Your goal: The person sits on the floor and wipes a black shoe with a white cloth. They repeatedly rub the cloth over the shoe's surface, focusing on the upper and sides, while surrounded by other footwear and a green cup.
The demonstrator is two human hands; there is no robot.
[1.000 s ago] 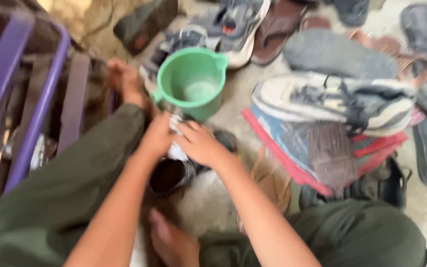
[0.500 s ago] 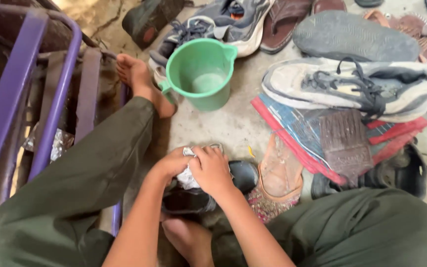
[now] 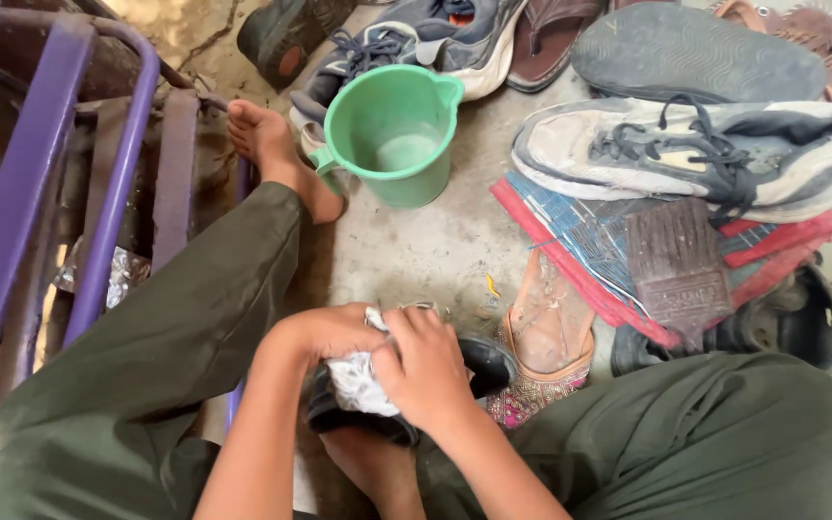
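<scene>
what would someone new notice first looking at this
Low in the middle, the left hand and right hand press a crumpled white cloth onto a black shoe. Above them stands a bright green plastic jug, beside a bare foot. To the right, a worn grey sneaker tops a pile of footwear.

Green jug (image 3: 399, 135) beside bare foot; worn sneaker (image 3: 686, 159) atop red mat (image 3: 580, 260); brush (image 3: 676, 265).

Black shoe (image 3: 479, 364) low in lap, white crumpled rag (image 3: 358, 383) on top, prob. damp.
</scene>
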